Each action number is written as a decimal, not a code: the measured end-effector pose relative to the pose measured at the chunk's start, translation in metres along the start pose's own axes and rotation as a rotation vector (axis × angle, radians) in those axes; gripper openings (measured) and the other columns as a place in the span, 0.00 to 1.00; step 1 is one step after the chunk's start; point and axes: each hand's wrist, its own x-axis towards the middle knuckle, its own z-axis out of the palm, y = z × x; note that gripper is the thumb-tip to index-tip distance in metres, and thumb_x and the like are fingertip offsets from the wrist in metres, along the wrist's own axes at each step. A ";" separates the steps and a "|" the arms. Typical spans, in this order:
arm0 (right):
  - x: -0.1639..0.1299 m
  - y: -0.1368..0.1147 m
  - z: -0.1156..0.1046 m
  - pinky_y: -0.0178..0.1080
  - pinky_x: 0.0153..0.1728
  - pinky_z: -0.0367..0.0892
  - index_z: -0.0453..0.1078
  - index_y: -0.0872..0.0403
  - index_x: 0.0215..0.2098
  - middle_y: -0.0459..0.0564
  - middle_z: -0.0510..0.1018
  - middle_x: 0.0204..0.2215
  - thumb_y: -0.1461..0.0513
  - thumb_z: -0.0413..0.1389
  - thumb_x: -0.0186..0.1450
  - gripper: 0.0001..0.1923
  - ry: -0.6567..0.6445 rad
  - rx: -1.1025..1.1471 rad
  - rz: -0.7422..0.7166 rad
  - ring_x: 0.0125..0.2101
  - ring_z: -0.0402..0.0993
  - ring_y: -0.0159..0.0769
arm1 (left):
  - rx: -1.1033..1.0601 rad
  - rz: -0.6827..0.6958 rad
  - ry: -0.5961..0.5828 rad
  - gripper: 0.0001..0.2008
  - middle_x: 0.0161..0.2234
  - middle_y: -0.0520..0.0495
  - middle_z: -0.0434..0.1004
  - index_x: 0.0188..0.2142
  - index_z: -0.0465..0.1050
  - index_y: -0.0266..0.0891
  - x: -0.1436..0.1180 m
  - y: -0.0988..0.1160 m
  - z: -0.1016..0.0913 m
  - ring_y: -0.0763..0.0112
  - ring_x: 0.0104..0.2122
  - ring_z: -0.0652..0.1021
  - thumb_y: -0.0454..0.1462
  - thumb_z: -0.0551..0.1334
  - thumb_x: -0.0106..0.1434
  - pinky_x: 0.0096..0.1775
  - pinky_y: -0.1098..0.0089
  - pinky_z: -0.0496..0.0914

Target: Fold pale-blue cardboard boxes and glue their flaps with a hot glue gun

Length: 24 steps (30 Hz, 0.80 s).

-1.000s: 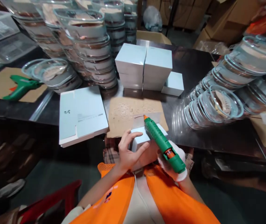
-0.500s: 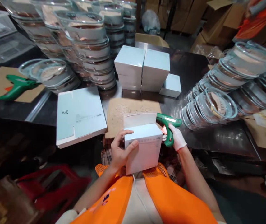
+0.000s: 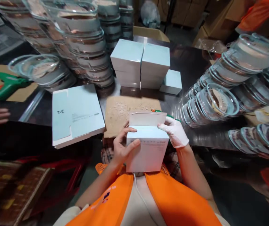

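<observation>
Head view — both hands [image 3: 121, 147] [image 3: 175, 133] clasp the white box [image 3: 147, 150] between their fingers

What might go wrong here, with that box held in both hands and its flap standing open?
The gloved right hand is at the open flap while the green glue gun lies right behind it, mostly hidden: a hot tip could catch the glove. The left hand is bare, so any glue on the white box might burn it. The box is held off the table, against the body, so it could slip.
</observation>
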 end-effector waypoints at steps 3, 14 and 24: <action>-0.005 0.005 -0.012 0.50 0.56 0.76 0.83 0.51 0.41 0.53 0.86 0.50 0.32 0.68 0.57 0.34 -0.152 -0.056 -0.179 0.52 0.82 0.51 | -0.185 0.016 0.028 0.29 0.48 0.44 0.80 0.54 0.72 0.50 0.003 -0.005 0.001 0.57 0.50 0.83 0.52 0.77 0.59 0.50 0.62 0.77; -0.019 0.000 -0.005 0.49 0.61 0.75 0.83 0.44 0.53 0.55 0.82 0.61 0.52 0.64 0.73 0.13 -0.434 -0.415 -0.627 0.60 0.80 0.45 | -0.046 0.170 -0.106 0.16 0.45 0.40 0.82 0.36 0.83 0.42 0.009 0.007 -0.010 0.55 0.50 0.83 0.52 0.71 0.68 0.58 0.51 0.76; -0.028 0.043 0.025 0.55 0.55 0.78 0.78 0.50 0.31 0.55 0.77 0.59 0.42 0.65 0.68 0.22 0.301 -0.102 -0.658 0.49 0.84 0.49 | -0.071 0.250 -0.089 0.15 0.38 0.45 0.82 0.36 0.82 0.43 0.011 0.009 -0.003 0.60 0.45 0.83 0.51 0.70 0.69 0.59 0.49 0.76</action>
